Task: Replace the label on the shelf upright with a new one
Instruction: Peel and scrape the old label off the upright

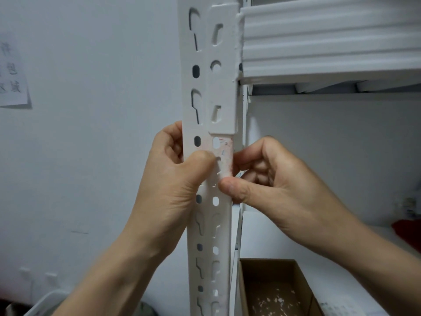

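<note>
White wall [91, 133] bkgd, racking to R. Old label [224, 156]: worn pinkish strip on front face of shelf upright [214, 236], just below beam bracket [222, 76], long axis vertical along the post. L hand [173, 179] wrapped round upright from L, thumb pressed beside strip; R hand [278, 179] nearer, thumb & forefinger pinched at strip's lower R edge, so peel prob. upward along post.

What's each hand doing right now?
Left hand: grips the upright, thumb on the label.
Right hand: pinches the upright's edge at the label's bottom.
</note>
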